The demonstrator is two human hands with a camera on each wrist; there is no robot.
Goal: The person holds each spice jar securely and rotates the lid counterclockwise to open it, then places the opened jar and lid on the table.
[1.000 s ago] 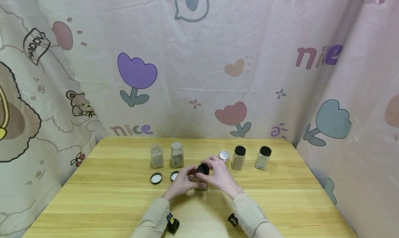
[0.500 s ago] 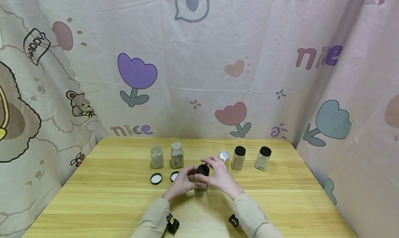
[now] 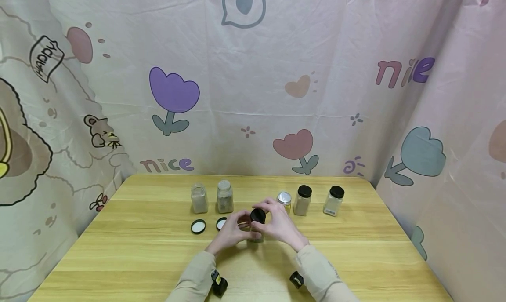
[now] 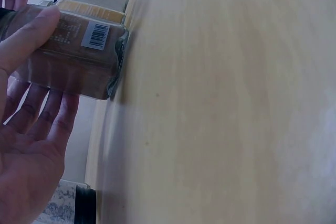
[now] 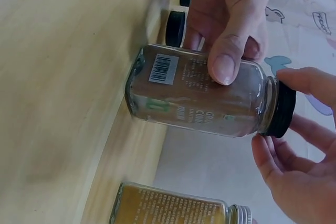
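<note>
In the middle of the table stands a square glass spice jar (image 5: 181,98) of brown powder, with a barcode label. My left hand (image 3: 233,232) holds its body, thumb on one side and fingers round the other. At the jar's neck, the thumb and fingers of my right hand (image 3: 280,225) grip the black lid (image 5: 284,109) by its rim. The lid sits on the jar. The left wrist view shows the jar's base at the tabletop, while its lid is mostly cut off there.
Back left stand a glass jar (image 3: 199,199) and a white-topped jar (image 3: 225,197). Two black lids, one (image 3: 198,226) white inside up, lie before them. Right of the hands are a silver-lidded yellow jar (image 3: 284,199) and two black-lidded jars, one (image 3: 302,201) nearer. A printed curtain (image 3: 245,73) hangs behind.
The fingers of my right hand shift slightly round the lid, lifting off a little and then closing again. The left hand and the jar stay in place.
</note>
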